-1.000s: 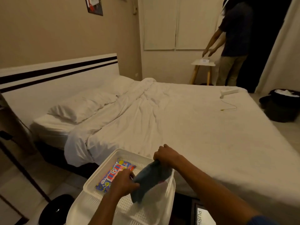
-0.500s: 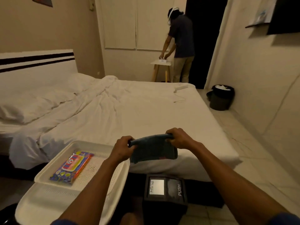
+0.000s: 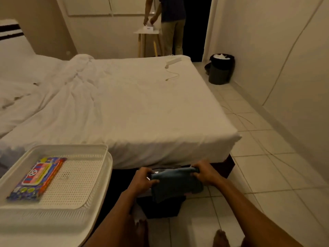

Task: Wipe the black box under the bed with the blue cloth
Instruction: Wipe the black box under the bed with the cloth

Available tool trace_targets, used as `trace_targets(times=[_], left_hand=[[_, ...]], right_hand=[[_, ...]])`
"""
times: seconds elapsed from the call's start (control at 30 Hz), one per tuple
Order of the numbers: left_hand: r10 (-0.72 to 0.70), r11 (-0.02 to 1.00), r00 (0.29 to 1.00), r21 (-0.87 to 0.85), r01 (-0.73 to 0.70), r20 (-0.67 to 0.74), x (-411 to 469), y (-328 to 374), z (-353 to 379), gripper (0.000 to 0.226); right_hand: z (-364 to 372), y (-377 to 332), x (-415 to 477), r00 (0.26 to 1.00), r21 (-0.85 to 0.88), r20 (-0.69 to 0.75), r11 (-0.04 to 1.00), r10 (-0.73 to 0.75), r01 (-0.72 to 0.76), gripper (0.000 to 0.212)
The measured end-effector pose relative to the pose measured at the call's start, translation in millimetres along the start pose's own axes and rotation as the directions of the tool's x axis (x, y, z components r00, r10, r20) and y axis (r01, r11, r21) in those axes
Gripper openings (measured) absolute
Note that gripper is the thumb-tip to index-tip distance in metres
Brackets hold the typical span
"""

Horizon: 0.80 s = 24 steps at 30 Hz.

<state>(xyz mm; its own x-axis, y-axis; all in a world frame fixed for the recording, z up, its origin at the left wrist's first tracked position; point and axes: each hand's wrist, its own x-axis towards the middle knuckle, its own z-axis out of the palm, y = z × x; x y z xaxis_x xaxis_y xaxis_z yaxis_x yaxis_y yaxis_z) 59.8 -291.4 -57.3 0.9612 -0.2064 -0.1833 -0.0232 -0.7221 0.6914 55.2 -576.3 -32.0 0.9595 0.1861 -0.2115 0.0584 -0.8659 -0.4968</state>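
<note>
I hold the blue cloth folded and stretched between both hands, low in front of the bed's near edge. My left hand grips its left end and my right hand grips its right end. The black box sits on the floor right below the cloth, partly under the bed. The cloth and my hands hide most of the box's top.
A white plastic tray with a colourful wipes pack stands at my left. A black bin is by the right wall. Another person stands at a small table beyond the bed. Tiled floor lies to the right.
My hands have lowered the cloth from above the bed's edge down to the black box. My view has tilted down and right.
</note>
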Motion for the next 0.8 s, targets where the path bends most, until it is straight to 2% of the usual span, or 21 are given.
trace_targets(times=[0.17,0.3,0.5,0.63,0.8], left_hand=[[-0.063,0.997,0.996,-0.029,0.065,0.069,19.8,-8.4,26.4,0.025],[-0.137,0.988,0.984,-0.05,0.144,0.115,36.0,-14.4,40.6,0.033],[-0.201,0.971,0.979,-0.12,0.205,0.041,67.0,-17.4,51.9,0.025],[-0.188,0.982,0.978,0.009,0.189,-0.09,82.6,-25.3,54.2,0.032],[-0.154,0.982,0.978,0.087,0.167,-0.143,91.7,-38.9,58.5,0.034]], right_hand=[[22.6,26.1,6.5,0.996,0.013,0.03,0.996,0.085,-0.086,0.009],[36.5,41.9,20.4,0.988,0.008,0.054,0.99,0.143,-0.144,0.012],[51.5,60.0,54.0,0.976,-0.034,0.056,0.977,0.212,-0.21,0.007],[59.1,64.0,75.0,0.972,-0.057,0.048,0.972,0.231,-0.228,0.016],[71.9,68.3,89.1,0.96,-0.037,0.007,0.959,0.281,-0.281,0.029]])
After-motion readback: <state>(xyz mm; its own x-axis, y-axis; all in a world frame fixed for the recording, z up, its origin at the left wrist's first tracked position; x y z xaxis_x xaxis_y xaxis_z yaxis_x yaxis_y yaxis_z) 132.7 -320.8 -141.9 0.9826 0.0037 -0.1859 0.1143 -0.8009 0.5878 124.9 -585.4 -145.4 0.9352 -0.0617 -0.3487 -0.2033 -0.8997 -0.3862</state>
